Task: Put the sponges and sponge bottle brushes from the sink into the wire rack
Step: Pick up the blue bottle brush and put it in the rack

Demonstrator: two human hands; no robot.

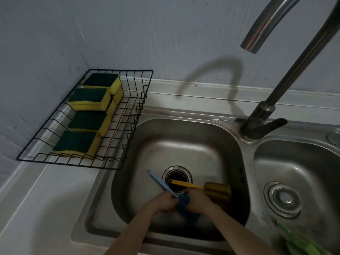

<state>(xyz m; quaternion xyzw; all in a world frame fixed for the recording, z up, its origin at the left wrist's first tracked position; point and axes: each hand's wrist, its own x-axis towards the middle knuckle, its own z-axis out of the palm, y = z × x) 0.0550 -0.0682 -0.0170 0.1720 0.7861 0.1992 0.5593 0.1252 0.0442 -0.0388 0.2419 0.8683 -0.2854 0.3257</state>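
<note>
A black wire rack (pixel 128 126) stands on the counter at the left, with several yellow-and-green sponges (pixel 88 100) stacked along its left side. In the left sink basin (pixel 184 150), a blue sponge bottle brush (pixel 160 183) points its handle up-left; my left hand (pixel 163 201) grips it near the sponge head, and my right hand (pixel 196 201) holds the blue sponge head from the other side. A yellow sponge bottle brush (pixel 217 190) lies beside the drain (pixel 176 178), its handle across the drain opening, just beyond my right hand.
A tall steel faucet (pixel 266 115) rises between the two basins, its spout overhead. The right basin (pixel 294 162) has a closed drain plug (pixel 284 198). Something green (pixel 301 243) lies at the bottom right. The rack's right half holds nothing.
</note>
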